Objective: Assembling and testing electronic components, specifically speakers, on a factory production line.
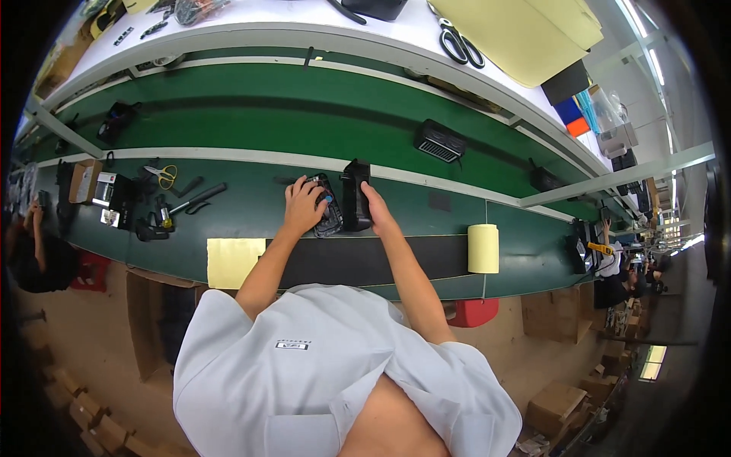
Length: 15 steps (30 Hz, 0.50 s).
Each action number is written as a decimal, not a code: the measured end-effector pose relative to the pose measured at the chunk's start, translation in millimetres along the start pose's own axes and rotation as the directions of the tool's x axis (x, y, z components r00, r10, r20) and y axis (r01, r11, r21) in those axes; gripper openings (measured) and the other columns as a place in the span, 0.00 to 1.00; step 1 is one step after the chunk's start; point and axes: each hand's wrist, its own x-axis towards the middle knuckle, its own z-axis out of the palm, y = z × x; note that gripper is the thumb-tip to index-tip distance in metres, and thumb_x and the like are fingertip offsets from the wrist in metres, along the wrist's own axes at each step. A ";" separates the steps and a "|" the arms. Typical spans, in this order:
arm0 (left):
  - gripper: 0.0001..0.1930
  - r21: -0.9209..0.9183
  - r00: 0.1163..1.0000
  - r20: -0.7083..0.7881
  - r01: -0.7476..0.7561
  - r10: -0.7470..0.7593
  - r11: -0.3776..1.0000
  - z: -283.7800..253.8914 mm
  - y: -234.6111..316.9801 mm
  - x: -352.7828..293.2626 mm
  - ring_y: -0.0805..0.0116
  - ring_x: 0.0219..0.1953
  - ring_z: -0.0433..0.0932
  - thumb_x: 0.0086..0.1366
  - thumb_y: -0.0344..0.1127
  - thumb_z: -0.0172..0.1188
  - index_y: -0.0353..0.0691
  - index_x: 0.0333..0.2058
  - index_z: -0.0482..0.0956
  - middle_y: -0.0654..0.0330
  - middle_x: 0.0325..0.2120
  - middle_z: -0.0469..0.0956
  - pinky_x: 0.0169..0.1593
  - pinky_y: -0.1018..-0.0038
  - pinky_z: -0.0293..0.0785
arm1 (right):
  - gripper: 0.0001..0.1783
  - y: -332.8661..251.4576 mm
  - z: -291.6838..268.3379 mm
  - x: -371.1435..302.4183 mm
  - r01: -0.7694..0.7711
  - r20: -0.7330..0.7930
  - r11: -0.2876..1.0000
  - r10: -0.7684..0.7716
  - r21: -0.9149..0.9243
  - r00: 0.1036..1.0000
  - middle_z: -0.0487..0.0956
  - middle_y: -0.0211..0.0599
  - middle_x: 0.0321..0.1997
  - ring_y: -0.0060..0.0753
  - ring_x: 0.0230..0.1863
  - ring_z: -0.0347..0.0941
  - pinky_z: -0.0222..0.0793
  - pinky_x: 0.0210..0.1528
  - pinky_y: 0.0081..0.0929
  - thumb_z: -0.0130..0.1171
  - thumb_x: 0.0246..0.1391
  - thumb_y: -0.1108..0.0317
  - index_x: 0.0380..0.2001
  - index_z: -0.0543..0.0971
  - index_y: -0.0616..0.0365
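Note:
My left hand (304,206) has its fingers curled over the left edge of a black casing (329,219), which lies on the bench with inner parts showing and a small blue spot on it. Just to the right, a black plastic housing (355,199) stands close beside the casing. My right hand (376,207) grips that housing along its right side, thumb and fingers partly hidden. A long black mat (343,261) runs beneath my forearms, with a yellow sheet (232,261) at its left end and a yellow roll (483,248) at its right.
Hand tools (179,206) and yellow-handled scissors (164,177) lie on the left of the green bench. Past a white rail, a green conveyor belt (259,107) carries black units (439,142). Above it, a white shelf (266,21) holds black-handled scissors (461,46). Other people sit at both sides.

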 end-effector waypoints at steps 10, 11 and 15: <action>0.35 0.123 0.965 0.257 0.025 -0.056 0.992 -11.6 7.0 -19.0 0.50 0.65 0.61 0.46 0.49 0.71 0.36 0.51 0.73 0.49 0.47 0.79 0.63 0.48 0.52 | 0.29 29.8 -66.7 15.8 -0.230 -0.066 0.959 0.243 0.164 0.968 0.78 0.38 0.29 0.37 0.18 0.73 0.70 0.22 0.33 0.47 0.65 0.38 0.42 0.77 0.55; 0.35 0.132 0.927 0.367 0.031 -0.077 0.991 -13.5 8.8 -12.7 0.49 0.64 0.62 0.47 0.48 0.71 0.35 0.51 0.73 0.48 0.47 0.78 0.63 0.48 0.53 | 0.28 33.3 -67.7 19.1 -0.203 -0.132 0.976 0.213 0.080 0.968 0.77 0.40 0.29 0.41 0.22 0.74 0.72 0.26 0.36 0.46 0.66 0.40 0.44 0.76 0.57; 0.33 -0.019 0.949 0.312 0.051 -0.042 0.999 -20.3 26.4 15.9 0.47 0.59 0.67 0.49 0.47 0.67 0.33 0.50 0.72 0.43 0.45 0.78 0.63 0.52 0.56 | 0.26 54.9 -88.6 38.0 -0.058 -0.353 0.628 -0.356 -0.776 0.865 0.77 0.48 0.36 0.52 0.37 0.77 0.73 0.42 0.42 0.49 0.65 0.48 0.50 0.73 0.62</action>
